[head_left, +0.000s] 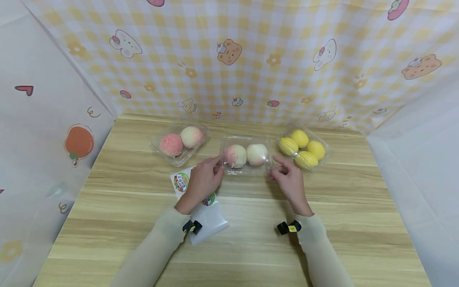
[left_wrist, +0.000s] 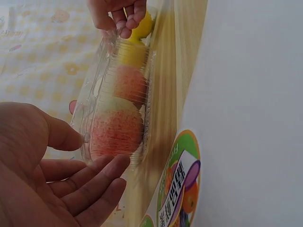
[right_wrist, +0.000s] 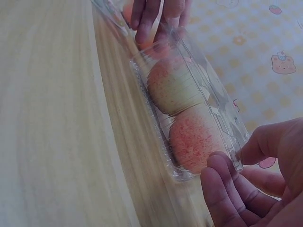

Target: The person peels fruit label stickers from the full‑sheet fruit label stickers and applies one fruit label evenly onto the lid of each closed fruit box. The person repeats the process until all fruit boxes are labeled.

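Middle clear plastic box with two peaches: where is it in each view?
Head: middle peach box near the centre, between left hand and right hand.
Left wrist: left of centre, mostly in the upper half.
Right wrist: right of centre, slanting down rightward.
Shared landmark: yellow-checked backdrop.

A round sticker (left_wrist: 183,182) on the white sheet (left_wrist: 255,109) has Chinese letters that look like 精品鲜果. Small letters run along its green edge (left_wrist: 189,138); the first looks like F, and the rest are too hard to read. On the checked cloth (head_left: 272,24), near the bottom, a word that looks like "life" (head_left: 346,121) stands tilted on its side in two spots.
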`<state>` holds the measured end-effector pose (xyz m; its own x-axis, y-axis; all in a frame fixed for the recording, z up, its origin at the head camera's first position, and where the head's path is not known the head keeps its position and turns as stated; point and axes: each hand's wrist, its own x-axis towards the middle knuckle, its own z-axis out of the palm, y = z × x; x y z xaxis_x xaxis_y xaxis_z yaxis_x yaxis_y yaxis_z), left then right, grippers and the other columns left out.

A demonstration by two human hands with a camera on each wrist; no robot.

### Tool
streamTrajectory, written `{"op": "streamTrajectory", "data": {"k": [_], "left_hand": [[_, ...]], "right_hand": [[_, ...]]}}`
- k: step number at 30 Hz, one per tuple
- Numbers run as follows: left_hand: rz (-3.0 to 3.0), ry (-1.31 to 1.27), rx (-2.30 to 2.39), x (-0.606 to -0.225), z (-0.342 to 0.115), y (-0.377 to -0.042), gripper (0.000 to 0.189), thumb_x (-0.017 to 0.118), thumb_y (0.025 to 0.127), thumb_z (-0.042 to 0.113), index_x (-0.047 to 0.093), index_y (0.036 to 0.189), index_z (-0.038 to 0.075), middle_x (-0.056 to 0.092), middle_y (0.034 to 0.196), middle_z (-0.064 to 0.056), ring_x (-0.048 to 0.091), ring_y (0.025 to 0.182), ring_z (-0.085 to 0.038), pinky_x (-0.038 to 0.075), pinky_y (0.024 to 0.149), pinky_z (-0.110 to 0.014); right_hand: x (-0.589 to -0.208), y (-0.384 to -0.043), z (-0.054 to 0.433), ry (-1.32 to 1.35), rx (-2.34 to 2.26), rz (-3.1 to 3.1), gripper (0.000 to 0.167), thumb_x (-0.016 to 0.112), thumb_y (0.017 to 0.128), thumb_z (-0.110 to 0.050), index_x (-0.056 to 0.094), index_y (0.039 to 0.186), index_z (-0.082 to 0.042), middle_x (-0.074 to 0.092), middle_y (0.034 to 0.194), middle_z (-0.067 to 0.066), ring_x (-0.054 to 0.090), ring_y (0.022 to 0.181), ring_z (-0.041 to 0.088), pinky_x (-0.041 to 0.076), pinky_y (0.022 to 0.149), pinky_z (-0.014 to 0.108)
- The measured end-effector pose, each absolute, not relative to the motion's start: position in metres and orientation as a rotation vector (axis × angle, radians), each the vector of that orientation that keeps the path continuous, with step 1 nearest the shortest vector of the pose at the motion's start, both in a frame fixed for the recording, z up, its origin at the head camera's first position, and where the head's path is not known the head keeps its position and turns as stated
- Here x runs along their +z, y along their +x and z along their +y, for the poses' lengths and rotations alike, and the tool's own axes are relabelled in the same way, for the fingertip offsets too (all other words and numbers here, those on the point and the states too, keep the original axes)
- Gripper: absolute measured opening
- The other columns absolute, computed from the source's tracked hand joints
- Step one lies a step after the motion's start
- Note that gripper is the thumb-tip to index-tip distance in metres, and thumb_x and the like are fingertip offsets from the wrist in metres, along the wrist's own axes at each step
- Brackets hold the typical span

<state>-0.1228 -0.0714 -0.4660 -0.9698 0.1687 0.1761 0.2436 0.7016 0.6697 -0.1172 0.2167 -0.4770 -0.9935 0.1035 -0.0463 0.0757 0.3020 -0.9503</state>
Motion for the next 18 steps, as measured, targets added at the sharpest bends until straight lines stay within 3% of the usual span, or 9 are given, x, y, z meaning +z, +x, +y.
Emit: {"op": "streamTrajectory", "data": {"k": [5,11,18], "left_hand": [[-2.798,-0.359,-1.11,-0.466,-0.072,-0.119,0.043,0.067,0.103,0.015,0.07,0.141,-0.005,0.078,0.101,-0.015,0.075,0.087,-0.03,0.059,0.072,-0.05],[-2.799,-0.384,-1.108,-0.465,-0.073,-0.114,0.043,0.066,0.103,0.014,0.07,0.14,-0.007,0.075,0.095,-0.013,0.068,0.078,-0.025,0.055,0.066,-0.043],[-2.799,-0.386,-1.131,-0.465,-0.072,-0.11,0.044,0.068,0.102,0.012,0.069,0.141,-0.008,0.077,0.103,-0.016,0.072,0.083,-0.025,0.057,0.067,-0.041]], "right_hand": [[-0.477,-0.113,0.217,-0.165,1.848,-2.506,0.044,0.067,0.101,0.005,0.067,0.145,0.002,0.078,0.096,0.024,0.076,0.081,0.02,0.064,0.075,0.026],[-0.477,-0.107,0.217,-0.183,1.849,-2.502,0.045,0.066,0.1,0.006,0.068,0.145,0.002,0.078,0.095,0.022,0.077,0.081,0.022,0.065,0.076,0.03],[-0.478,-0.103,0.217,-0.196,1.845,-2.51,0.046,0.065,0.099,0.007,0.068,0.145,0.003,0.078,0.093,0.019,0.076,0.079,0.015,0.064,0.076,0.027]]}}
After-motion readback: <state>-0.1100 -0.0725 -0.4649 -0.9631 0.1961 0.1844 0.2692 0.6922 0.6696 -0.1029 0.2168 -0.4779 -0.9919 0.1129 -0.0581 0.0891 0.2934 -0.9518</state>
